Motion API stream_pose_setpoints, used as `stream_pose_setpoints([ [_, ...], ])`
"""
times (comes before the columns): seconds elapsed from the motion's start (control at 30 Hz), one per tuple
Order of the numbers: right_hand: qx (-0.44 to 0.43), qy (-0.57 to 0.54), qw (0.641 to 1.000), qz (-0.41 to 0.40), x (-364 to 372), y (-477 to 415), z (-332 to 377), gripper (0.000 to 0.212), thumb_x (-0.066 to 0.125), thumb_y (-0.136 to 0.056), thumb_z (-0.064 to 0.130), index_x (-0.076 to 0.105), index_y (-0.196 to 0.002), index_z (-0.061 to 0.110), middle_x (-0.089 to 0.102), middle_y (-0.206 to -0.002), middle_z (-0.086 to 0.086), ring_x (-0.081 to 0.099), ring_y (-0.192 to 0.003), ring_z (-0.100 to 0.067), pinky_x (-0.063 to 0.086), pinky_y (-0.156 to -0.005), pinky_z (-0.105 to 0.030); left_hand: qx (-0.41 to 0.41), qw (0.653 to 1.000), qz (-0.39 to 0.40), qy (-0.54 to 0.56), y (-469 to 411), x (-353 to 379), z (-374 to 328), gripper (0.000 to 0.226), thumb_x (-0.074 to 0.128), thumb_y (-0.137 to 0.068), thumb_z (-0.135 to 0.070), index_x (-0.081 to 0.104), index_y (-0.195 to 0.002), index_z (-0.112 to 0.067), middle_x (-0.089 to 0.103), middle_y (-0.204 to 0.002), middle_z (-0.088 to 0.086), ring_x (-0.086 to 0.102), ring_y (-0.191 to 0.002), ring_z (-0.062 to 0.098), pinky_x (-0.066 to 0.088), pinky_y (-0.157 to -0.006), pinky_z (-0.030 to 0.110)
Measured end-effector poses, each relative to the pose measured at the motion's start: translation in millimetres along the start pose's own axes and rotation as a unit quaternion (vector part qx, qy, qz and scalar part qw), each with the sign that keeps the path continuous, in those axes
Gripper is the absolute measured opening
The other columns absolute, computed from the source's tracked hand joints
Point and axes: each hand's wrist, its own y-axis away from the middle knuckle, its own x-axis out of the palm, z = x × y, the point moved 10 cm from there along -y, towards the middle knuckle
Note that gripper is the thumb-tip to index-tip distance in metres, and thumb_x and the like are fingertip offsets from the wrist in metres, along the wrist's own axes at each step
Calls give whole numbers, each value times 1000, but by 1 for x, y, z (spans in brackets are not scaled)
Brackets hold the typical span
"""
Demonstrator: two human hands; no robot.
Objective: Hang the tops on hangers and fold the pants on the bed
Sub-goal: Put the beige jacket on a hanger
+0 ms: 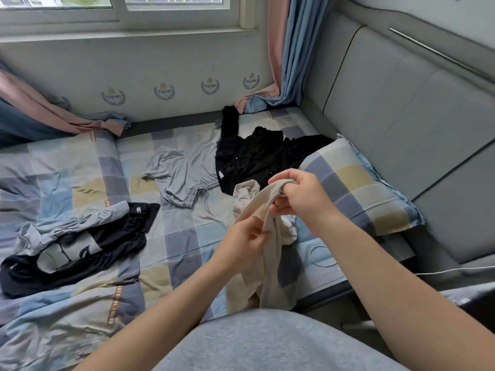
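Both hands, left hand point(245, 241) and right hand point(300, 195), grip the beige garment point(270, 253) above the bed point(174, 236).

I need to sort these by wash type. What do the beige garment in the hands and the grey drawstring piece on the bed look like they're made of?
The beige garment, held by both hands, looks like a thin, soft knit, matte; it hangs limp in long folds. The grey drawstring piece looks like light jersey, matte, with fine wrinkles and a gathered hem. The exact fibre cannot be told from here.

beige garment point(270, 263) lower end hidden, wall emblems point(164, 91) unreadable
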Motion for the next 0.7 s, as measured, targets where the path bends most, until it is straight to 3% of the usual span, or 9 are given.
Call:
stream_pose_setpoints([
  [0.07,-22,18,999,-20,-4,-3,4,31,38,-92,-7,67,-91,5,61,-50,0,61,-47,-14,56,-50,-29,11,999,-40,7,1,-7,0,35,62,-96,-21,49,-65,-30,48,-55,-13,45,-54,7,35,-57,30],
  [0.23,-49,44,995,-80,-24,-7,-1,23,47,-93,-2,64,-91,12,69,-63,6,65,-54,-8,54,-51,-25,47,988,-126,79,6,-42,-8,24,54,-102,-18,57,-78,-14,44,-56,-12,38,-52,3,30,-51,21],
  [0.33,-36,60,993,-92,-30,-7,-16,19,54,-95,4,59,-99,21,74,-91,-3,72,-76,-16,58,-66,-33,33,976,-150,153,2,-65,-13,35,49,-104,-16,52,-71,-25,42,-58,-13,37,-55,7,32,-53,25],
  [0.4,-33,80,993,-85,-29,-5,-25,17,61,-93,9,60,-102,24,72,-101,0,70,-90,-21,59,-76,-39,5,962,-147,228,0,-74,-14,44,46,-106,-16,53,-66,-32,46,-64,-7,42,-62,14,36,-59,34],
  [0.5,-61,76,995,-34,-14,1,-30,16,67,-92,13,62,-101,25,71,-105,6,67,-99,-13,55,-79,-29,-23,942,-142,303,0,-84,-16,35,44,-107,-19,59,-75,-24,50,-81,12,45,-78,28,39,-72,46],
  [0.57,-72,68,994,52,8,6,-38,19,70,-91,17,64,-106,26,70,-112,7,65,-107,-8,53,-84,-22,-36,932,-136,335,3,-89,-19,38,44,-108,-21,58,-72,-24,49,-76,9,45,-72,26,40,-69,43],
  [0.63,-66,96,982,148,35,14,-52,34,74,-85,32,61,-116,37,65,-122,17,58,-118,2,49,-96,-21,-33,917,-120,378,4,-92,-27,38,43,-108,-22,57,-72,-24,51,-67,-1,48,-60,16,40,-61,35],
  [0.7,-42,134,969,202,57,20,-69,47,74,-80,46,53,-122,49,61,-119,32,52,-118,12,46,-92,-11,-25,899,-100,425,6,-93,-38,33,42,-108,-21,56,-78,-19,51,-67,-2,47,-58,13,37,-59,31],
])
